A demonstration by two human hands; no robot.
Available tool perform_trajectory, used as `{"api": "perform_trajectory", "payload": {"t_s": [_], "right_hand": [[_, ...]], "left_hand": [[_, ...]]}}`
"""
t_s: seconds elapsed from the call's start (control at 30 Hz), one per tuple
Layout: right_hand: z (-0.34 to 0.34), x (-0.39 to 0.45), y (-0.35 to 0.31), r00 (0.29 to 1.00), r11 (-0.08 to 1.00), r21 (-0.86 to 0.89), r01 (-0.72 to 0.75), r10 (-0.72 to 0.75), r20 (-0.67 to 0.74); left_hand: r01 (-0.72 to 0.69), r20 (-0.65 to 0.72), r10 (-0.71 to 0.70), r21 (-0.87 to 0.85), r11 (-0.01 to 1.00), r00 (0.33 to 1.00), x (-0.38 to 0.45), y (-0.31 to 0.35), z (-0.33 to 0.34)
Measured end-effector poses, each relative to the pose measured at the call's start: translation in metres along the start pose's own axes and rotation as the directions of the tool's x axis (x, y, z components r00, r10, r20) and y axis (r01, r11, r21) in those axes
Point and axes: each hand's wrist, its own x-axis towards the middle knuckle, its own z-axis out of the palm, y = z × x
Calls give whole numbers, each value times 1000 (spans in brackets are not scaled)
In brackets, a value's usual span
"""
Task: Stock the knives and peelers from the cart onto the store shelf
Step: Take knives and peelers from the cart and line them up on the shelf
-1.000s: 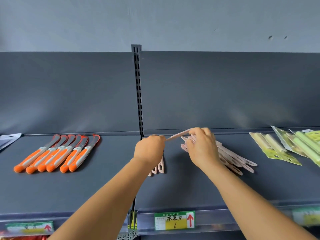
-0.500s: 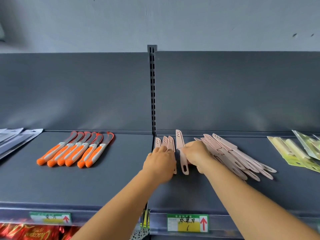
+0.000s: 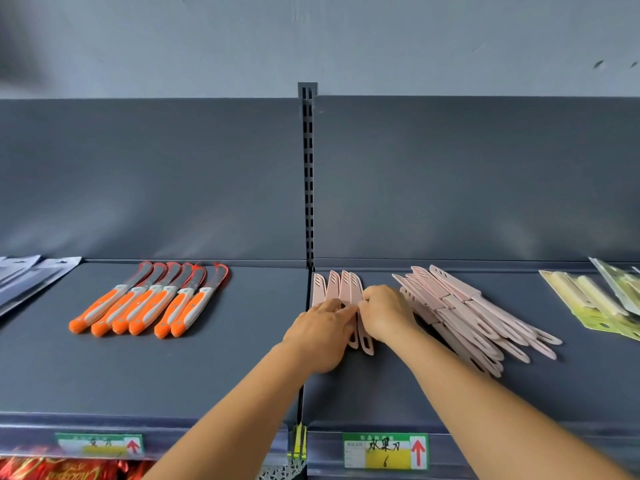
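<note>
A neat row of pink sheathed knives (image 3: 335,285) lies at the left end of the right shelf bay, tips toward the back panel. My left hand (image 3: 320,332) rests flat on the handles of this row, fingers stretched out. My right hand (image 3: 385,315) is curled around the rightmost pink knife (image 3: 366,342) and holds it against the row; only that knife's handle loop shows below my fingers. A loose pile of more pink knives (image 3: 464,315) lies just right of my right hand.
Several orange-handled knives (image 3: 149,303) lie in a row on the left bay of the dark shelf (image 3: 242,358). Grey packs (image 3: 31,277) sit at far left, green packaged peelers (image 3: 595,299) at far right. A slotted upright (image 3: 307,174) divides the bays. Price labels (image 3: 385,450) line the front edge.
My right hand took one pink knife from the pile, laid it down and slid it left against the row. My left hand came down flat onto the row.
</note>
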Motion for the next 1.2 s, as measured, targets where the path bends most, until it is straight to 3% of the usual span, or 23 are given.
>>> {"api": "perform_trajectory", "payload": {"t_s": [0.2,0.33,0.5,0.6,0.73,0.87,1.0,1.2], "right_hand": [[-12,-13,7,999,996,-82,37,-38,-5],[-24,-19,30,994,989,-120,83,-90,-54],[-44,-23,68,991,954,-275,121,-131,-17],[-56,-27,90,990,932,-335,142,-133,49],[-66,-25,114,981,941,-286,182,-152,121],[-77,-16,139,975,930,-301,209,-176,134],[-86,-4,162,969,920,-314,235,-198,146],[-85,4,170,966,940,-222,258,-250,67]], "left_hand": [[-109,12,109,69,992,994,1,3,1],[-99,89,85,169,981,992,4,4,3],[-125,61,115,211,969,992,4,21,-6],[-152,49,146,170,974,988,5,47,-9],[-186,71,182,63,980,981,19,88,4],[-83,74,80,38,996,994,42,122,21],[77,56,-72,-92,993,996,61,142,28],[315,-66,-319,-66,947,946,61,155,33]]}}
